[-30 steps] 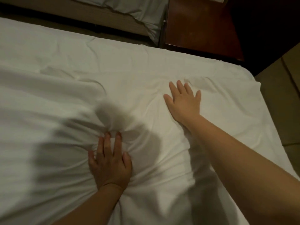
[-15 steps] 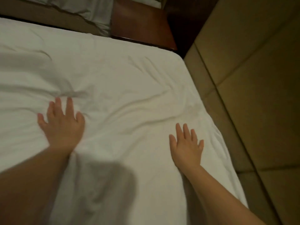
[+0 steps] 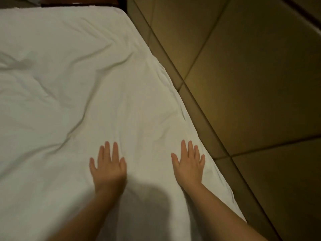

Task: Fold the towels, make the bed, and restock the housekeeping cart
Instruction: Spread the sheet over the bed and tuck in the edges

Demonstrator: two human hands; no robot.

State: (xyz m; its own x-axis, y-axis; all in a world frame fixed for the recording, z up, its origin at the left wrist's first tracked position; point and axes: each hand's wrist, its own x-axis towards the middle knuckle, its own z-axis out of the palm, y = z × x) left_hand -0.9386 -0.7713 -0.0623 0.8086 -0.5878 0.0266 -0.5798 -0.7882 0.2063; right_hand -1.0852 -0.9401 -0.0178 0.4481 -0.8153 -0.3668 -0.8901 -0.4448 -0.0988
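Two bare hands lie flat on the white sheet (image 3: 69,84) that covers the bed (image 3: 164,75). The left hand (image 3: 108,166) presses the cloth palm down, its grip wide, fingers straight and slightly spread, holding nothing. The right hand (image 3: 189,166) lies the same way, grip wide and palm down, just beside the bed's edge. Both sets of fingers point away from the person. The sheet spreads under and beyond both hands, with long creases (image 3: 81,117) crossing it ahead of the left hand. The bed's edge runs on a slant from top centre to lower right, alongside tan padded panels (image 3: 251,84). A strip of dark wood (image 3: 78,2) shows past the bed's far end. A shadow (image 3: 147,202) falls on the sheet between the forearms.
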